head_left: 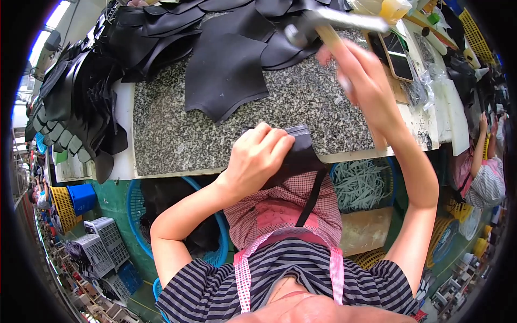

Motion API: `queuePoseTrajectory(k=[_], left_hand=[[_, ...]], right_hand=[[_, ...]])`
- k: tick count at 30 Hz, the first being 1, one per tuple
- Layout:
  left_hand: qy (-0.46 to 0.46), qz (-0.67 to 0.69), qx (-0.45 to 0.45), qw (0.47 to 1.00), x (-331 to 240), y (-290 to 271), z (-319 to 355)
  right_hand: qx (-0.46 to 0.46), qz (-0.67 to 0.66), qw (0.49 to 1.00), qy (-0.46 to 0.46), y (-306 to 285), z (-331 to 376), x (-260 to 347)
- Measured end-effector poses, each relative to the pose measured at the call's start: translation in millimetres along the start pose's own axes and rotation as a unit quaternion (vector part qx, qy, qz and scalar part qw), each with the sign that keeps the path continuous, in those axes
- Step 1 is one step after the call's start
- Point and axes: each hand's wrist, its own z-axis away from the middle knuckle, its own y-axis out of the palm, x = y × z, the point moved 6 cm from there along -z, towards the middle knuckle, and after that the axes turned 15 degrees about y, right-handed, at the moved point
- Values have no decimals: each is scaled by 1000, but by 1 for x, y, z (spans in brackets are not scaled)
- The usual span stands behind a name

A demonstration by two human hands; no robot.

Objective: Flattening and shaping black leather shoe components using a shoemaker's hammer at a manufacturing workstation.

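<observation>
In my right hand (366, 81) is a hammer (353, 20), gripped by its pale handle and raised above the right side of the worktop; its head is blurred by motion. Closed over a black leather piece (302, 155) at the near edge of the speckled stone slab (172, 121) is my left hand (259, 155). Part of that piece lies on the stone, and the rest hangs over the edge towards my lap. My left fingertips are partly hidden. Farther back on the slab, flat black leather panels (226, 70) overlap one another.
Stacked black leather pieces (75, 91) hang at the left end. A phone (397, 58) lies at the right. Below stand a blue basket (223, 242) holding black material and another with pale strips (360, 185). A co-worker (484, 177) sits far right.
</observation>
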Motion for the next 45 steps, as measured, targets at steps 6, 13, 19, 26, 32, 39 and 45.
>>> queuePoseTrajectory(k=[6,13,19,26,32,39,45], left_hand=[[-135,116,-47,983,15,5,-25],[-143,198,64,968,24,22,-36],[-176,195,48,964,30,22,-44],[-257,219,0,941,40,28,-32],[-263,224,-5,938,42,29,-32],[-272,211,4,939,40,28,-31],[-264,195,10,945,38,26,-33]], right_hand=[[132,75,968,201,-24,117,-41],[97,111,986,74,-2,129,-71],[94,117,987,51,-2,129,-81],[103,105,988,40,-5,126,-82],[114,102,986,62,-9,122,-82],[83,126,986,64,-23,103,-61],[81,171,980,62,-5,99,-71]])
